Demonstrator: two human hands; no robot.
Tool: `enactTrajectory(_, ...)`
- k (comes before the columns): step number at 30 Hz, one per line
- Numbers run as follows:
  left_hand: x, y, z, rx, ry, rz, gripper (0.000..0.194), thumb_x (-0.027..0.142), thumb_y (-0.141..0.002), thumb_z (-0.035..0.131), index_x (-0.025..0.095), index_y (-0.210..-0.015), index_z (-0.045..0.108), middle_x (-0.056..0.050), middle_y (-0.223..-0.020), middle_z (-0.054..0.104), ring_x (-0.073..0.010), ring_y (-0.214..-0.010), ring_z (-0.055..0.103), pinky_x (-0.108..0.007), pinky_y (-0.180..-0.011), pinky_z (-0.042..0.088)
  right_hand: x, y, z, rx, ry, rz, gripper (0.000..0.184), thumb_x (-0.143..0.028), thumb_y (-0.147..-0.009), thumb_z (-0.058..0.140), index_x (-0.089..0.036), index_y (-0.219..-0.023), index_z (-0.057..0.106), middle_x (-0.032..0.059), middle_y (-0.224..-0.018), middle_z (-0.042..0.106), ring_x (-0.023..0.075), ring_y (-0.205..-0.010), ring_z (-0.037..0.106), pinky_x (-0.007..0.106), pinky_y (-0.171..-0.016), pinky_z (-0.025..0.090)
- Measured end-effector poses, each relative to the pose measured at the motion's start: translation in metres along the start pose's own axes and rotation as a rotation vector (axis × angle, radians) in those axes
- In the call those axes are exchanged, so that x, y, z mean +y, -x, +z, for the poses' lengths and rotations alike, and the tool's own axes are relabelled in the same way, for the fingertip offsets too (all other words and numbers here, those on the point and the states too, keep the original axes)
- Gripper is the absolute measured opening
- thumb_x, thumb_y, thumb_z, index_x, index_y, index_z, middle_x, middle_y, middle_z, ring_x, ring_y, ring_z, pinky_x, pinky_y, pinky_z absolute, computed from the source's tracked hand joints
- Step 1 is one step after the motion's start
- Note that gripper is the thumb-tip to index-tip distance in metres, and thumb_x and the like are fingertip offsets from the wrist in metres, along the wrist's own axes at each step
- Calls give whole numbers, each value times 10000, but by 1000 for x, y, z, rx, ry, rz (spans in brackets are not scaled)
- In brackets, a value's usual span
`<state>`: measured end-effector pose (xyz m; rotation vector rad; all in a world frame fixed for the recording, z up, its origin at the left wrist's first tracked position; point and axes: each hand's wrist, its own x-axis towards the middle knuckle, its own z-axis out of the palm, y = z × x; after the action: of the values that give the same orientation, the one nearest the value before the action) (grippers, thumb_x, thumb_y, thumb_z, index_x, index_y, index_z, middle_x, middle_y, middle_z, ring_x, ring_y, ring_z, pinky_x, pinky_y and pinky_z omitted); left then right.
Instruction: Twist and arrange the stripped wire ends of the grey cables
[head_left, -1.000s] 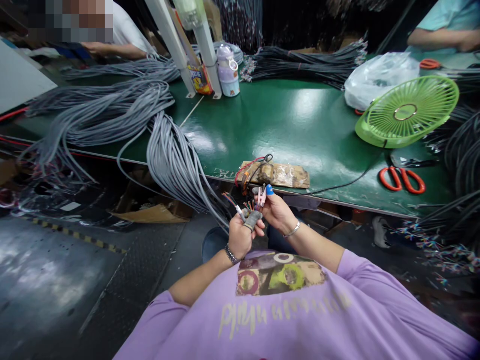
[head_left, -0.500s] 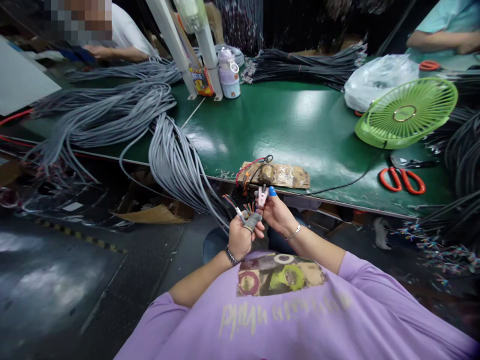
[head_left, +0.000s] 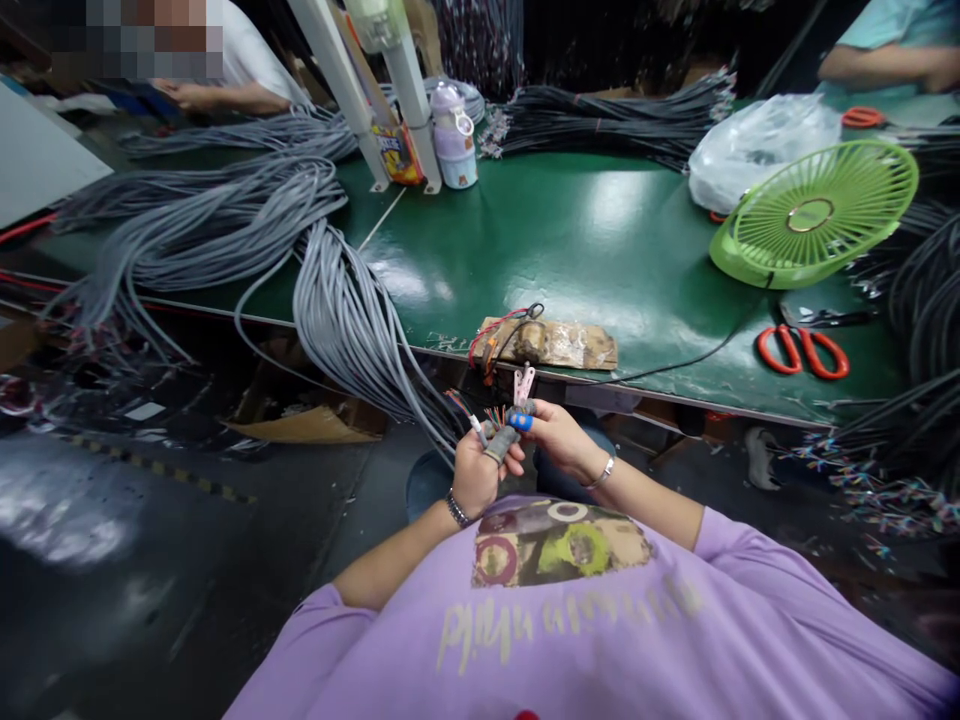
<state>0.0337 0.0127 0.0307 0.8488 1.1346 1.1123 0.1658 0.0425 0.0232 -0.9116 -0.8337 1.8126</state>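
Note:
My left hand (head_left: 476,480), its thumb in a grey finger cover, is closed around the end of a grey cable (head_left: 478,432). Thin coloured wires (head_left: 457,402) fan out from a cable end there, and more short coloured wires (head_left: 495,414) stick up between my hands. Blue tape wraps the thumb of my right hand (head_left: 559,437), whose fingers are pinched together beside those wires; what they grip is hidden. A pink clip (head_left: 523,384) stands just beyond the right fingertips, and I cannot tell whether they touch it.
A taped cardboard piece (head_left: 577,345) with red and black leads lies at the edge of the green bench (head_left: 600,250). Grey cable bundles (head_left: 352,320) hang over at left. Red-handled scissors (head_left: 802,350), a green fan (head_left: 810,215) and a bottle (head_left: 454,140) stand or lie around. Two people work opposite.
My right thumb has come down from beside the pink clip, and the right fingers have closed in toward the wires. The left hand keeps its hold on the cable. The view has shifted slightly.

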Motion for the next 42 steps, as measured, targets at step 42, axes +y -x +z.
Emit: enactTrajectory(42, 5, -7, 10, 63, 13, -9, 309, 436, -718, 675, 153, -710, 550, 29, -502, 598, -64, -318, 487, -160, -300, 222, -9, -26, 0, 38, -464, 141, 518, -671, -775, 509, -168, -783, 631, 4, -666, 610, 95, -578, 549, 207, -536, 469)
